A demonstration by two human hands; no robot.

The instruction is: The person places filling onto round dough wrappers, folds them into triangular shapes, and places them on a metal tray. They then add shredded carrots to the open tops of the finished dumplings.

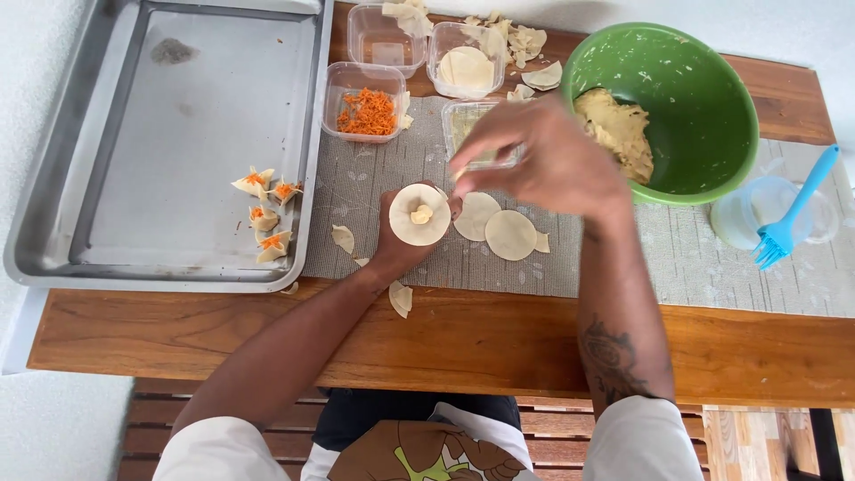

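My left hand [401, 254] lies palm up and holds a round dumpling wrapper [419, 215] with a small lump of pale filling in its middle. My right hand [543, 156] hovers just above and to the right of it, fingers pinched near a small clear tub [468, 120]. Two more round wrappers [499, 227] lie flat on the grey mat [695, 267] beside my left hand. A green bowl [704, 98] with pale filling stands at the right.
A large metal tray [178, 134] at the left carries several folded dumplings [265, 214] topped with orange. Clear tubs hold grated carrot [367, 111] and stacked wrappers [468, 67]. A blue brush [793, 214] rests on a clear cup. Wrapper scraps lie scattered on the wooden table [445, 343].
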